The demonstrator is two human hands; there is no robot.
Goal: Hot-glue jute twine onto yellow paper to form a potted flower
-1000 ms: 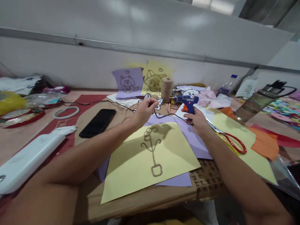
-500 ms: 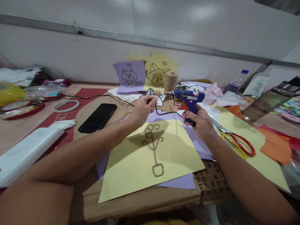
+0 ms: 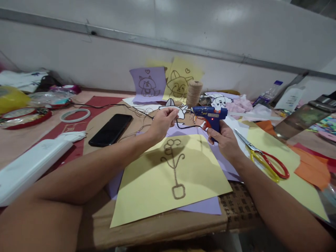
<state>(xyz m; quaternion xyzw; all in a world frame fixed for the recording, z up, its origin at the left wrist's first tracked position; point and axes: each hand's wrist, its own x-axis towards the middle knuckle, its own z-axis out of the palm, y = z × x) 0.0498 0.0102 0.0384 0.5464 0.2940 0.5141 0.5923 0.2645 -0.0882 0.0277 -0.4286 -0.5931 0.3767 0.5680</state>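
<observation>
My right hand (image 3: 224, 140) grips the handle of a blue hot glue gun (image 3: 208, 116), held above the table with its nozzle pointing left and a red light lit. Level with the nozzle, my left hand (image 3: 162, 122) is closed in a pinch on a thin strand of twine. Below both hands lies a yellow paper sheet (image 3: 168, 178) bearing a flower in a pot outlined in twine. Purple paper (image 3: 207, 206) lies under it. A spool of twine (image 3: 194, 93) stands behind the glue gun.
A black phone (image 3: 110, 129) lies left of the sheet. Red-and-yellow scissors (image 3: 262, 159) lie to the right on more yellow paper. Purple and yellow animal drawings (image 3: 148, 84) lean on the wall. A white case (image 3: 28, 168), a tape ring (image 3: 75, 115) and clutter fill the left side.
My right hand has lifted the glue gun off the table and brought it left toward my left hand. The left hand has stayed pinched in about the same place.
</observation>
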